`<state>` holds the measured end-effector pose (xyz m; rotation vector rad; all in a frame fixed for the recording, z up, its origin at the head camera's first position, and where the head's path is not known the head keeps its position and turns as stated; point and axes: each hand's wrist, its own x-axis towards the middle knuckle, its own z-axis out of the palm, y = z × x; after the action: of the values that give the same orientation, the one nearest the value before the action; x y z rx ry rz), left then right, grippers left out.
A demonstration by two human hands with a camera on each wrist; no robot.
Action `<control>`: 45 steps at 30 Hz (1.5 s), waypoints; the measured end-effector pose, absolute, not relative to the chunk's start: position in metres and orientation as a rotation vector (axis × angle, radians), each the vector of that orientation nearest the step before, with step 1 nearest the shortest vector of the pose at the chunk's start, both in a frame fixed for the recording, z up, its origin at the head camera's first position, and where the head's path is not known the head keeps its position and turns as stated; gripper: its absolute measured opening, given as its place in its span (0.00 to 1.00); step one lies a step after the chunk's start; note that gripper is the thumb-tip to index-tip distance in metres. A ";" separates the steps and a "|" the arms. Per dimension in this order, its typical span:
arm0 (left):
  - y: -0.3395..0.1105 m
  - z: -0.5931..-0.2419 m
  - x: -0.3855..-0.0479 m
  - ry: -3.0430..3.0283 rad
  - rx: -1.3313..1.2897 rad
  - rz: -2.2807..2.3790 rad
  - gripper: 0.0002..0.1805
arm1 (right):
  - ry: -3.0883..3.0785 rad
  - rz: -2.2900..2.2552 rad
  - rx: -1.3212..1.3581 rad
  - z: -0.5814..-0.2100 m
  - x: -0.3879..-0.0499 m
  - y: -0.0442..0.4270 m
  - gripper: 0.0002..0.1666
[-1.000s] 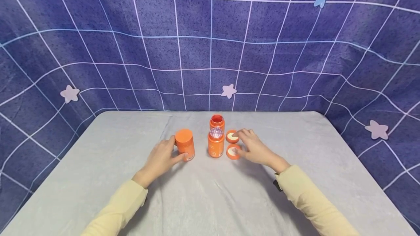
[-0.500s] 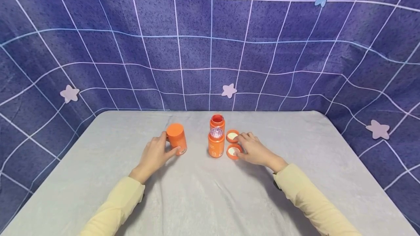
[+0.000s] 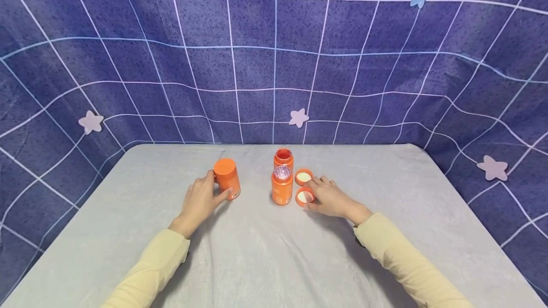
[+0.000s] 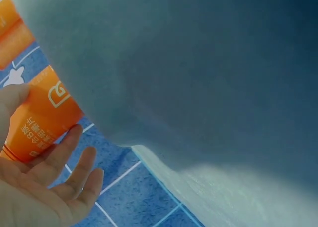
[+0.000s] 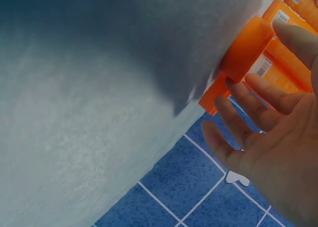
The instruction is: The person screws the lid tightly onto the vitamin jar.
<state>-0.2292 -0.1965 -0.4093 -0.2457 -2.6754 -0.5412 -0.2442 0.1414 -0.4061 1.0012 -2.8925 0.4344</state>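
Observation:
My left hand point(image 3: 199, 201) holds a lidded orange bottle point(image 3: 227, 179) between thumb and index finger at its left side. The bottle stands upright, and its white lettering shows in the left wrist view. In the middle of the table is an uncapped orange bottle with a silver foil seal point(image 3: 282, 185). Right behind it stands an orange bottle with an open mouth point(image 3: 284, 157). My right hand point(image 3: 332, 197) is beside two upturned orange lids, the far lid point(image 3: 304, 177) and the near lid point(image 3: 305, 197). Its fingers are relaxed and spread in the right wrist view; whether they touch the lids I cannot tell.
A grey cloth covers the table point(image 3: 257, 260). Behind it and at both sides hangs a blue curtain point(image 3: 257, 70) with a white grid and stars. The uncapped bottles stand close together, with the lids along their right side.
My left hand has moved the lidded bottle left and slightly back, away from the uncapped bottles. My right hand has shifted only slightly beside the lids.

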 end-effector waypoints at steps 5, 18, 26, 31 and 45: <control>-0.196 -0.408 -0.228 -2.671 -0.234 -0.552 0.29 | -2.886 0.387 1.008 -0.409 -0.245 0.141 0.32; -0.186 -0.391 -0.222 -2.595 -0.196 -0.552 0.37 | -2.935 0.381 0.986 -0.410 -0.247 0.140 0.34; -0.171 -0.379 -0.214 -2.506 -0.238 -0.463 0.35 | -2.905 0.397 0.982 -0.410 -0.247 0.140 0.34; -0.161 -0.377 -0.209 -2.433 -0.294 -0.420 0.32 | -2.882 0.447 0.952 -0.408 -0.247 0.142 0.32; -0.131 -0.379 -0.194 -2.440 -0.457 -0.342 0.32 | -2.824 0.510 0.860 -0.400 -0.247 0.146 0.33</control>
<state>-0.1942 -0.1311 -0.3788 -0.4573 -2.4395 -0.3418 -0.2471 0.1459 -0.4000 0.8602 -2.8243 0.5102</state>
